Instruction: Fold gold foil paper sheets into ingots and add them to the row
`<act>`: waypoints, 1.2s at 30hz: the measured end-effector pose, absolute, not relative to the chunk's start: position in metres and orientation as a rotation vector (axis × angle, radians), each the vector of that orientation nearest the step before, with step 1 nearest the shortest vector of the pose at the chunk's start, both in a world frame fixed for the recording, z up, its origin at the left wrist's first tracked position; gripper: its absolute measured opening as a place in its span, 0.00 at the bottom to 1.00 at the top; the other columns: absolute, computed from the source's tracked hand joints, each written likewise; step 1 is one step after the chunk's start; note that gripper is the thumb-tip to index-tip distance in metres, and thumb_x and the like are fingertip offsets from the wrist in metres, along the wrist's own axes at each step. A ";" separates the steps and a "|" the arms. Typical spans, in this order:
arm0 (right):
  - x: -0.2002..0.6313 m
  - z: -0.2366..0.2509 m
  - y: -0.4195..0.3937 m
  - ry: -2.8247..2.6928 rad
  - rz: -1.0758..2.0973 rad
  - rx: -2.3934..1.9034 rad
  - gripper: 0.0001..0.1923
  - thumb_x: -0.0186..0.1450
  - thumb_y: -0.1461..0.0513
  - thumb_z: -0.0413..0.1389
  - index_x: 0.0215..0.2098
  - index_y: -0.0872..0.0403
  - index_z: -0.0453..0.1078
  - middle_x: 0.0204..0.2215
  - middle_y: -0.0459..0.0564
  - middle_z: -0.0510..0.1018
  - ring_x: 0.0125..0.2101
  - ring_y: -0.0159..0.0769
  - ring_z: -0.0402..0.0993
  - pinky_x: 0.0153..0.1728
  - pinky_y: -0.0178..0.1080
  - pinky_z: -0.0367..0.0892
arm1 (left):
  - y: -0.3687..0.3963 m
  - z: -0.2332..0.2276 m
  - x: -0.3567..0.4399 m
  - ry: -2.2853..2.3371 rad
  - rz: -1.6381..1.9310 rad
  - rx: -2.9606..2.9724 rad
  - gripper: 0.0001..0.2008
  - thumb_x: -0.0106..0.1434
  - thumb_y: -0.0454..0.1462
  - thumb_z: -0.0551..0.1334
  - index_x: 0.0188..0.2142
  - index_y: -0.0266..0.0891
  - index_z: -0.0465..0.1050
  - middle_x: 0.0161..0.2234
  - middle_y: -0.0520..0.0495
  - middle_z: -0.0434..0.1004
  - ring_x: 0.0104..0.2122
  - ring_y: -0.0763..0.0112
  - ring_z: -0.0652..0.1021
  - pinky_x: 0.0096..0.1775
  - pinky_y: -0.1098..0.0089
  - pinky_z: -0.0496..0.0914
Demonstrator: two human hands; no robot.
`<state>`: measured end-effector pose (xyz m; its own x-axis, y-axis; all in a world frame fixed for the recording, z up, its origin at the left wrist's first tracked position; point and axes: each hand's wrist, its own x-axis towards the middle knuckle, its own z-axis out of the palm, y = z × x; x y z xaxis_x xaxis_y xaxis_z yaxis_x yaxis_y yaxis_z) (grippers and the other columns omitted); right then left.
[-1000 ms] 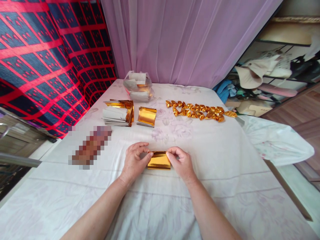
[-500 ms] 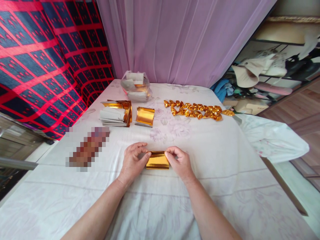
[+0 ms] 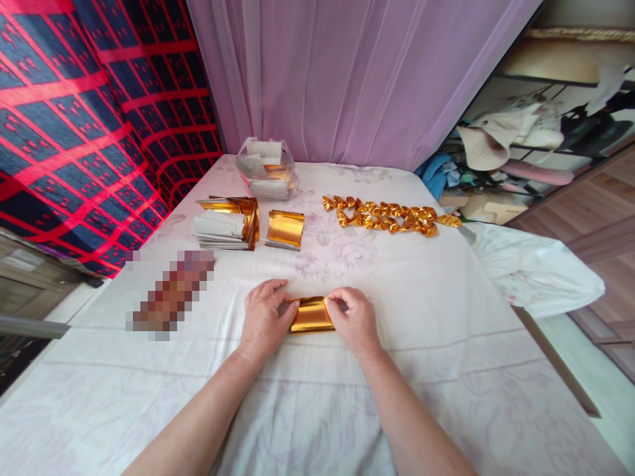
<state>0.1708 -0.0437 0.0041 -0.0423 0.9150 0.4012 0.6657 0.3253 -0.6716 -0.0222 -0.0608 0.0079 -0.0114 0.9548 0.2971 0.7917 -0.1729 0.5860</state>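
Note:
A rectangular sheet of gold foil paper (image 3: 312, 316) lies on the cloth in front of me, its far edge curling over. My left hand (image 3: 266, 316) pinches its left end between thumb and fingers. At the opposite end my right hand (image 3: 353, 318) pinches the far right corner. Beyond my hands sits a small pile of gold foil sheets (image 3: 286, 229), with grey-white edges showing underneath. Left of it is a thicker stack of foil paper (image 3: 225, 226), partly white side up. Folded gold foil pieces (image 3: 391, 215) lie in two rows at the far right.
A clear plastic bag (image 3: 265, 170) holding more paper stands at the back by the purple curtain (image 3: 317, 79). A blurred-out reddish item (image 3: 173, 291) lies on the left. Shelves with caps and shoes (image 3: 516, 139) rise at the right, beside a white bag (image 3: 540, 271).
The foil sheet's far edge has rolled slightly more toward me under both thumbs. The whole view has shifted a little; the other things have stayed in place.

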 end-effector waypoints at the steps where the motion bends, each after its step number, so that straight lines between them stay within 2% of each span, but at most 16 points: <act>1: 0.170 0.004 -0.044 -1.800 0.363 -1.436 0.07 0.59 0.64 0.53 0.24 0.50 0.70 0.24 0.46 0.78 0.29 0.37 0.72 0.36 0.38 0.64 | -0.061 0.008 -0.021 1.857 0.928 2.033 0.04 0.60 0.37 0.64 0.30 0.44 0.78 0.48 0.45 0.77 0.49 0.54 0.75 0.52 0.51 0.66; 8: 0.167 0.007 -0.039 -1.906 0.305 -1.625 0.05 0.56 0.65 0.57 0.23 0.50 0.72 0.25 0.44 0.78 0.31 0.36 0.71 0.35 0.36 0.61 | -0.064 0.013 -0.018 1.944 0.772 2.094 0.04 0.60 0.37 0.63 0.31 0.42 0.77 0.52 0.44 0.75 0.53 0.52 0.72 0.53 0.51 0.64; 14: 0.168 0.010 -0.033 -1.925 0.383 -1.727 0.06 0.56 0.65 0.58 0.23 0.49 0.72 0.25 0.43 0.78 0.31 0.36 0.71 0.33 0.36 0.59 | -0.063 0.014 -0.017 1.941 0.749 2.118 0.04 0.62 0.37 0.62 0.32 0.42 0.76 0.52 0.44 0.75 0.54 0.53 0.71 0.54 0.52 0.64; 22: 0.168 0.009 -0.035 -1.937 0.352 -1.741 0.06 0.56 0.65 0.57 0.22 0.49 0.71 0.26 0.44 0.78 0.31 0.36 0.70 0.32 0.36 0.58 | -0.064 0.015 -0.017 1.932 0.736 2.108 0.05 0.62 0.37 0.62 0.29 0.42 0.74 0.52 0.45 0.75 0.54 0.53 0.71 0.54 0.51 0.62; 28: 0.169 0.010 -0.034 -1.939 0.333 -1.756 0.06 0.55 0.66 0.57 0.22 0.50 0.70 0.25 0.44 0.77 0.31 0.36 0.69 0.32 0.36 0.58 | -0.063 0.014 -0.017 1.957 0.748 2.096 0.02 0.61 0.36 0.63 0.32 0.42 0.71 0.52 0.45 0.75 0.54 0.54 0.71 0.53 0.53 0.63; 31: 0.168 0.012 -0.035 -1.947 0.329 -1.777 0.07 0.55 0.67 0.57 0.22 0.50 0.70 0.25 0.44 0.77 0.31 0.35 0.69 0.32 0.36 0.58 | -0.063 0.014 -0.017 1.944 0.755 2.103 0.01 0.62 0.36 0.63 0.34 0.43 0.73 0.52 0.45 0.75 0.53 0.55 0.71 0.53 0.53 0.63; 36: 0.168 0.014 -0.036 -1.972 0.325 -1.777 0.06 0.56 0.67 0.56 0.23 0.50 0.70 0.25 0.44 0.77 0.32 0.36 0.69 0.33 0.35 0.58 | -0.063 0.014 -0.019 1.897 0.757 2.151 0.05 0.63 0.37 0.62 0.36 0.47 0.77 0.52 0.46 0.74 0.52 0.55 0.72 0.52 0.51 0.62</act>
